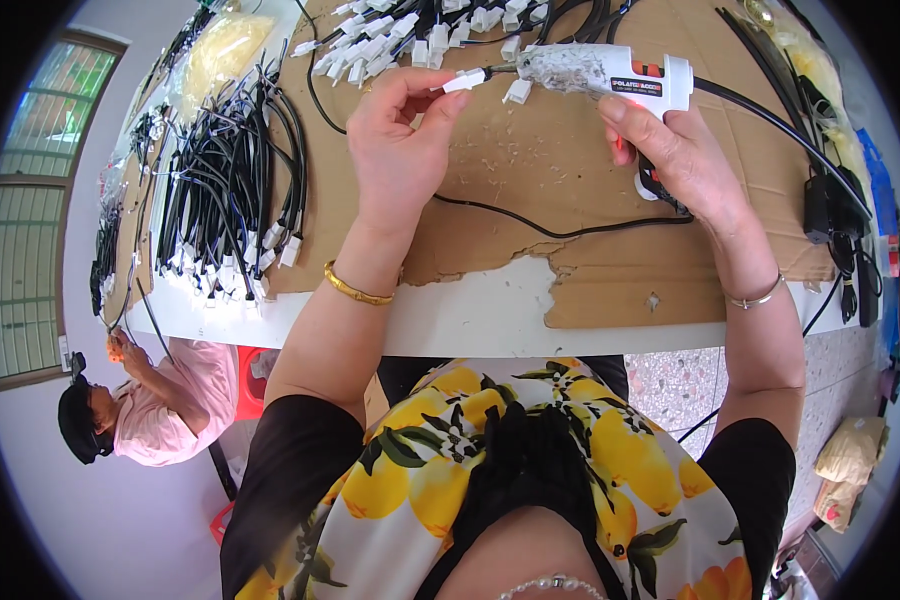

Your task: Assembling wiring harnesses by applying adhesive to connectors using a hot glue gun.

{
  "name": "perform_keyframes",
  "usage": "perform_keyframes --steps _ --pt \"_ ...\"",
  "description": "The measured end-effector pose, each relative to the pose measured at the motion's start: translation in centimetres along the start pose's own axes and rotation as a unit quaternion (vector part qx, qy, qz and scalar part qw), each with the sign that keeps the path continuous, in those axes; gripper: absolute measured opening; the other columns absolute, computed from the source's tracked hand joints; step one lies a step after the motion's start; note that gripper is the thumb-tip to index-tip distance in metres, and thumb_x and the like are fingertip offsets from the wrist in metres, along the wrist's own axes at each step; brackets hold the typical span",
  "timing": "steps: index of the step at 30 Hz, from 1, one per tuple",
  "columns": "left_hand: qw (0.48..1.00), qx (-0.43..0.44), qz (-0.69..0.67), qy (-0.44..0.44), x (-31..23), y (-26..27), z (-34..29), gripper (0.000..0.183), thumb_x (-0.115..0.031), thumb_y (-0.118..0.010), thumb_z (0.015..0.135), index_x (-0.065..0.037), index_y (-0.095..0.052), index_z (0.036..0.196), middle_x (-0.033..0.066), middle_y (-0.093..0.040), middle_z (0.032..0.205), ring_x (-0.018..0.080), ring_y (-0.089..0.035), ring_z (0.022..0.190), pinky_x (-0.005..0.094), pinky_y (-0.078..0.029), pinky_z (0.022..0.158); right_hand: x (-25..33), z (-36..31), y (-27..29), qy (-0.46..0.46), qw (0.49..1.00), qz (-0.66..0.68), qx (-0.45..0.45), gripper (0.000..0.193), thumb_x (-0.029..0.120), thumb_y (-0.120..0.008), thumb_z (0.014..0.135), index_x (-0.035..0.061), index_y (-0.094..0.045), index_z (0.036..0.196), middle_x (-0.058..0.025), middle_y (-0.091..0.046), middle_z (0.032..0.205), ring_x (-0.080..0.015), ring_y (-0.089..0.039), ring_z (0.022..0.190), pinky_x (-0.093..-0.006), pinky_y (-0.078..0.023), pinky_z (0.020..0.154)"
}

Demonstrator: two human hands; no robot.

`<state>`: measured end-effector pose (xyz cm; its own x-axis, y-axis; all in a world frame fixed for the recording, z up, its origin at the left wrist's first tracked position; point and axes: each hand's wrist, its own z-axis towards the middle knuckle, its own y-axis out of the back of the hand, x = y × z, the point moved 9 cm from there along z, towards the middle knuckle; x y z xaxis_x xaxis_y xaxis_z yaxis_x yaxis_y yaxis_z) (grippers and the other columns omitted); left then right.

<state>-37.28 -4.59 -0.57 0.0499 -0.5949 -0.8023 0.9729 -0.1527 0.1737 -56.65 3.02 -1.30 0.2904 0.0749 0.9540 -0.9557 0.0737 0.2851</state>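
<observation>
Above the far part of a brown cardboard sheet, my left hand pinches a small white plug connector between thumb and fingers. My right hand is wrapped round the handle of a white hot glue gun, its front smeared with greyish residue. The gun points left, and its thin nozzle is at or very close to the connector's right end; whether they touch I cannot tell. Another white connector shows just below the nozzle. A black cord runs from the gun's back toward the right.
Bundled black cables with white connectors lie left, and a pile of white connectors lies at the back. Black power adapters sit at the right. Torn cardboard shows the white table. A person in pink works at far left.
</observation>
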Motion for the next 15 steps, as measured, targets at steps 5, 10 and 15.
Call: perform_keyframes --steps 5,10,15 --pt "1.0 0.0 -0.01 -0.001 -0.06 -0.05 -0.02 0.017 0.005 -0.066 0.07 0.001 -0.059 0.086 0.0039 -0.058 0.077 0.0086 -0.056 0.068 0.019 -0.046 0.062 0.16 0.02 0.08 -0.007 0.999 -0.036 0.006 0.044 0.048 -0.053 0.08 0.0079 -0.049 0.063 0.0 -0.047 0.057 -0.0083 -0.046 0.056 -0.0226 -0.036 0.054" --pt "1.0 0.001 0.0 -0.008 -0.09 0.05 -0.02 0.017 0.005 -0.066 0.071 0.0 -0.059 0.085 0.004 -0.058 0.077 0.0087 -0.056 0.068 0.0191 -0.046 0.061 0.13 0.06 -0.01 -0.006 0.999 -0.039 0.01 0.043 0.048 -0.053 0.08 0.0084 -0.047 0.065 0.0009 -0.044 0.057 -0.0074 -0.044 0.056 -0.0218 -0.035 0.052" --pt "1.0 -0.001 -0.005 -0.006 -0.01 0.05 0.01 0.017 0.005 -0.066 0.071 0.0 -0.059 0.085 0.0041 -0.058 0.077 0.0086 -0.055 0.067 0.019 -0.045 0.06 -0.07 0.06 0.1 -0.007 0.998 -0.064 0.017 0.041 0.047 -0.053 0.081 0.0088 -0.047 0.066 0.0017 -0.042 0.057 -0.0066 -0.041 0.055 -0.0214 -0.033 0.051"
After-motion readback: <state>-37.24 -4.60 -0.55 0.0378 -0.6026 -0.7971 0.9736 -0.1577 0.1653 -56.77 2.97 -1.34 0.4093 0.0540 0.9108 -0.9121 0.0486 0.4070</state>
